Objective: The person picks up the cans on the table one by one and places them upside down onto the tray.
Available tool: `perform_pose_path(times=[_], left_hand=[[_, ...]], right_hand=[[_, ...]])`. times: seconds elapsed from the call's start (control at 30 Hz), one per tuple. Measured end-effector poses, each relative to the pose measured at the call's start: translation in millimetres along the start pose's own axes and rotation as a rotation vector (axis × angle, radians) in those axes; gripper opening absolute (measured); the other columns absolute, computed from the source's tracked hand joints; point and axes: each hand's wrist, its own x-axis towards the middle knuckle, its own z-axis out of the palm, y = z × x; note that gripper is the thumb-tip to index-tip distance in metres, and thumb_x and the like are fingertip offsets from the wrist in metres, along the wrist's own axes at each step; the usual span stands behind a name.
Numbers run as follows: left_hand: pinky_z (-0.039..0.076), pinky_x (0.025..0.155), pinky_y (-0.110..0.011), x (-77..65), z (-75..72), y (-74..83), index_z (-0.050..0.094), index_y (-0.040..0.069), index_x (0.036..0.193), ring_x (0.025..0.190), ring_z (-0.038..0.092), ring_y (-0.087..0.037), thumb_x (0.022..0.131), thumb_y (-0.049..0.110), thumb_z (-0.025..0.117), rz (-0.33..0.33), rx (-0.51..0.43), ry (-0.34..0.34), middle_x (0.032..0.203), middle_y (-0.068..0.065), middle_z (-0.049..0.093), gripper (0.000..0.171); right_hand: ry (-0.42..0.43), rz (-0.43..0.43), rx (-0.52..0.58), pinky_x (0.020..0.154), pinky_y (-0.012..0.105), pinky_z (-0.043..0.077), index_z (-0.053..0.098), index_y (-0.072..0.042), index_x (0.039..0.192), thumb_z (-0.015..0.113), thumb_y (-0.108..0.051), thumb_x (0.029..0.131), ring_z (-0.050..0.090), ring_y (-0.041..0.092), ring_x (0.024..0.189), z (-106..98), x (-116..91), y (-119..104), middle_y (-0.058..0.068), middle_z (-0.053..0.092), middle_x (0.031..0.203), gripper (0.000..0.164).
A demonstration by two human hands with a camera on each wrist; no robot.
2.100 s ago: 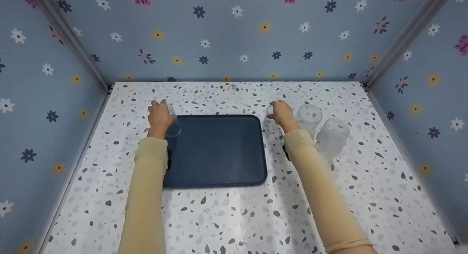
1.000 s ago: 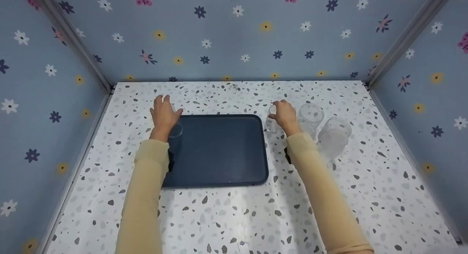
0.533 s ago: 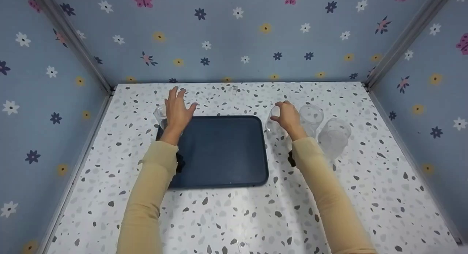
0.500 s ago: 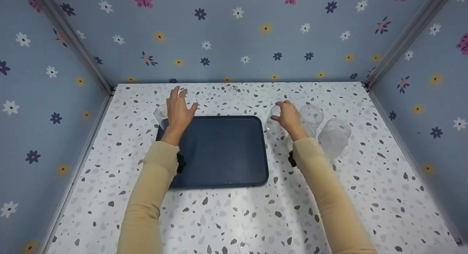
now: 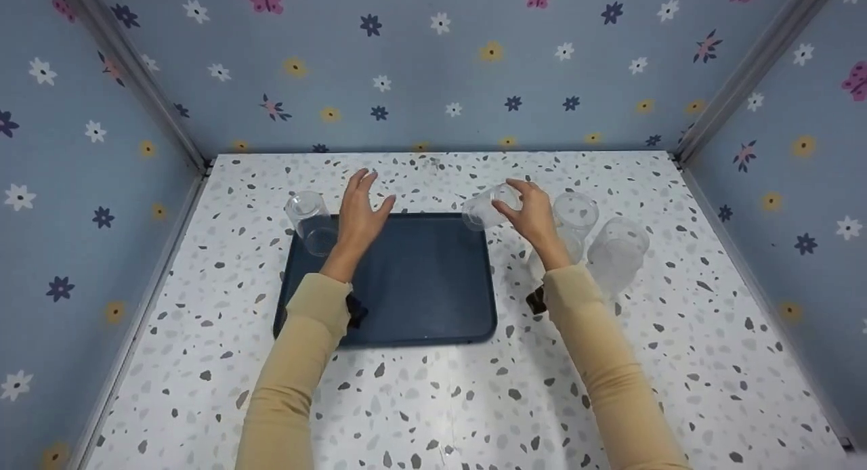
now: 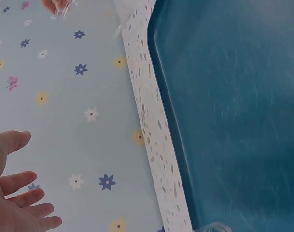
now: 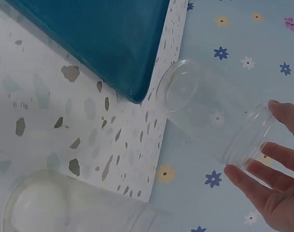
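as a right hand [image 5: 534, 216] grips a clear cup [image 5: 482, 209] by its rim end, holding it tilted near the far right corner of a blue tray [image 5: 423, 280], a left hand [image 5: 362, 216] hangs over the tray's far side, fingers spread and free. a second cup [image 5: 311, 223] stands on the tray's far left corner, while other cups [image 5: 616, 253] cluster on the speckled tabletop [image 5: 440, 402] to the right.
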Motion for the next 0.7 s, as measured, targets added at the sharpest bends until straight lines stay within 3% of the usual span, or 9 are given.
perform_pose_path(times=[0.37,0.7], left_hand=[[0.029,0.099,-0.037,-8.9,26.1,-1.7,0.047,-0.007,0.124,0.121,0.035,-0.030,0.087,0.020,0.058,-0.010,-0.138,0.000,0.131,-0.022,0.038,0.047],[0.029,0.098,-0.038,-14.8,48.2,0.8,0.046,-0.006,0.124,0.120,0.037,-0.030,0.092,0.021,0.049,-0.014,-0.349,-0.032,0.128,-0.023,0.041,0.042]], right_hand=[[0.069,-0.037,0.177,0.080,0.039,0.045,0.053,-0.002,0.122,0.063,-0.028,0.083,0.056,0.032,0.094,15.2,-13.1,-9.4,0.018,0.053,0.117,0.048],[0.104,-0.060,0.360,0.076,0.039,0.047,0.052,-0.002,0.122,0.062,-0.024,0.084,0.058,0.027,0.092,19.8,-22.8,-21.0,0.016,0.055,0.116,0.045]])
